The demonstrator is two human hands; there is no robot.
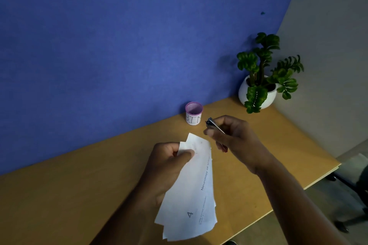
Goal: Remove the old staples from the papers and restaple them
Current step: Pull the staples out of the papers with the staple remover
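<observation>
The left hand is gripping the papers above the desk, its thumb pressing their top corner against the curled fingers. The right hand is pinching a small metal tool between thumb and fingers, just beside that corner, near the little bin.

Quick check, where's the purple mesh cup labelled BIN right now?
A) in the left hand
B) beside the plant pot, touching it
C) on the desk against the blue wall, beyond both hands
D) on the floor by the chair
C: the purple cup stands on the desk at the foot of the blue wall, beyond the left hand with the papers and the right hand with the metal tool, well apart from the plant pot.
</observation>
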